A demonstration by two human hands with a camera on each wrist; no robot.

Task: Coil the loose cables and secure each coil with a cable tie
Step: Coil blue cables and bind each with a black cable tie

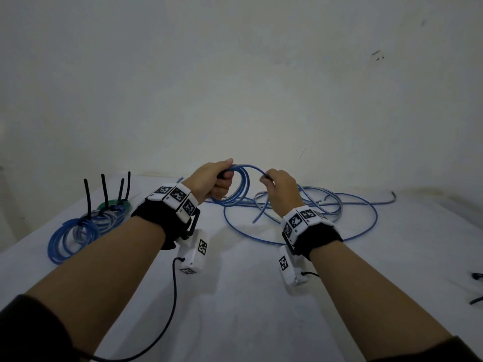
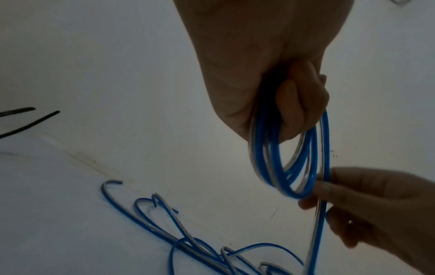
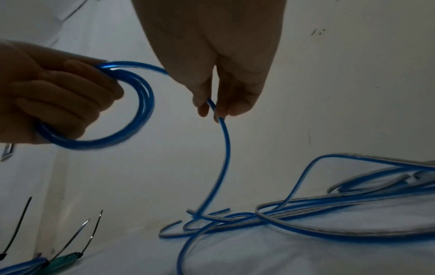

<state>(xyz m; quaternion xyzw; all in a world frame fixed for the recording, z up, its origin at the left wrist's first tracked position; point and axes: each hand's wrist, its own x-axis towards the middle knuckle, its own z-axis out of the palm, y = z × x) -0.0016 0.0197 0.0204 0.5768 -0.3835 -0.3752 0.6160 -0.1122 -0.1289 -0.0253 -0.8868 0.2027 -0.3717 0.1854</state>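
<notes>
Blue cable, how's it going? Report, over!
Left hand grips blue coil. Right hand pinches the cable's loose run. Rest tangled on table; not tied yet.

Black fabric wristbands (image 1: 156, 220) carry white blocks printed with black square markers (image 1: 177, 195); white camera boxes (image 1: 194, 250) hang beneath, trailing thin black cords (image 1: 173, 291). Dark sleeves (image 1: 28, 333) at the lower corners.

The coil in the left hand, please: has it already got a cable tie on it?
No. The left hand grips a bare blue coil while the right hand pinches its loose strand.
</notes>
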